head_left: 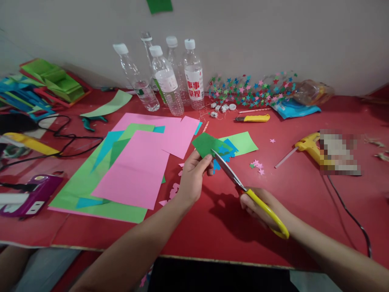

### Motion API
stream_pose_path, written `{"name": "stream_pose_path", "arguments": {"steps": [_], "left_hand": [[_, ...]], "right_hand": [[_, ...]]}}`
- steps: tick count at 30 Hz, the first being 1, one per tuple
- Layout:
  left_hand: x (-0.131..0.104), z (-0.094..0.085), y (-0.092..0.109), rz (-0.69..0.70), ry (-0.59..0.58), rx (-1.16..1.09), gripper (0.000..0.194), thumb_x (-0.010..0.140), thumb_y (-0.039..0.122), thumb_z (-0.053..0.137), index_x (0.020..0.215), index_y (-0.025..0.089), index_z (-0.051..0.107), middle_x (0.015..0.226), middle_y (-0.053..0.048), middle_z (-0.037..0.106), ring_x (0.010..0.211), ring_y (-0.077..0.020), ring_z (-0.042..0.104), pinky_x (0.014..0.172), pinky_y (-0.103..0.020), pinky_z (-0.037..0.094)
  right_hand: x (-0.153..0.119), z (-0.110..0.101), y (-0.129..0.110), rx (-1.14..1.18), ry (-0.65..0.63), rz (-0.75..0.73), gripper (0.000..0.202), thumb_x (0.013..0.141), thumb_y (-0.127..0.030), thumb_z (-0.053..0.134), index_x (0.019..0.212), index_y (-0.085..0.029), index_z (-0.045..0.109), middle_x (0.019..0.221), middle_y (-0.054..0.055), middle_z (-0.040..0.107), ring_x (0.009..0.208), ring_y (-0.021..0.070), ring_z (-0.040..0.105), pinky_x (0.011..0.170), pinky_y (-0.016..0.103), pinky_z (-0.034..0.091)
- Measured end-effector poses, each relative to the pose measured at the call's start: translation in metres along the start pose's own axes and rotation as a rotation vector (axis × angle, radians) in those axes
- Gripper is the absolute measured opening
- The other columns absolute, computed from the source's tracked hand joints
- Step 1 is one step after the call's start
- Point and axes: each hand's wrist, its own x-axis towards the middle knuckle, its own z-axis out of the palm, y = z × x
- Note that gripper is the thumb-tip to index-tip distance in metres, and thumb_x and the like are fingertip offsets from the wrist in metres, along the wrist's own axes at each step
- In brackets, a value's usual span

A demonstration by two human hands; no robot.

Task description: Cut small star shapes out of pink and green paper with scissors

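Observation:
My left hand (196, 172) pinches a piece of dark green paper (208, 142) between thumb and fingers, a little above the table. In my right hand (263, 207) are yellow-handled scissors (232, 174), their blade tips at the lower edge of the green paper. Whether the blades are parted is hard to make out. Beneath the green paper lie blue paper scraps (226, 156) with jagged edges and a light green sheet (243, 144). Small pink cut pieces (173, 192) lie beside my left wrist.
Pink sheets (136, 170) and green ones are stacked at left. Several plastic bottles (194, 77) stand along the wall, near strings of paper stars (252, 89). A yellow box cutter (253, 118) and a yellow glue gun (313, 148) with a trailing cord lie to the right.

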Motion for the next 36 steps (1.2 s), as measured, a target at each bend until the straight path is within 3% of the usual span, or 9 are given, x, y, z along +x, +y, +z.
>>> {"name": "stream_pose_path", "arguments": {"steps": [14,30,36], "left_hand": [[0.001,-0.001,0.000,0.034,-0.021,-0.017,0.010,0.084,0.023,0.058,0.075,0.018,0.057,0.061,0.005,0.054,0.052,-0.0054,0.048,0.052,-0.019,0.041],[0.002,-0.002,0.001,0.050,-0.044,0.004,0.015,0.085,0.023,0.059,0.072,0.017,0.055,0.062,0.005,0.054,0.052,-0.0043,0.050,0.052,-0.018,0.041],[0.004,-0.005,0.004,0.072,-0.068,0.017,0.011,0.084,0.022,0.058,0.074,0.017,0.057,0.061,0.005,0.053,0.051,-0.0045,0.049,0.051,-0.018,0.040]], "right_hand": [[-0.002,-0.004,-0.003,-0.096,0.026,-0.061,0.053,0.088,-0.068,0.041,0.068,-0.018,0.044,0.057,-0.003,0.043,0.046,0.0079,0.036,0.042,0.022,0.025],[-0.002,-0.007,-0.001,-0.128,0.026,-0.081,0.051,0.089,-0.066,0.040,0.066,-0.020,0.037,0.059,-0.004,0.035,0.052,0.0089,0.030,0.047,0.024,0.024],[-0.002,-0.011,-0.002,-0.116,0.026,-0.051,0.051,0.085,-0.067,0.047,0.065,-0.021,0.036,0.058,-0.004,0.035,0.050,0.0086,0.029,0.044,0.023,0.022]]}}
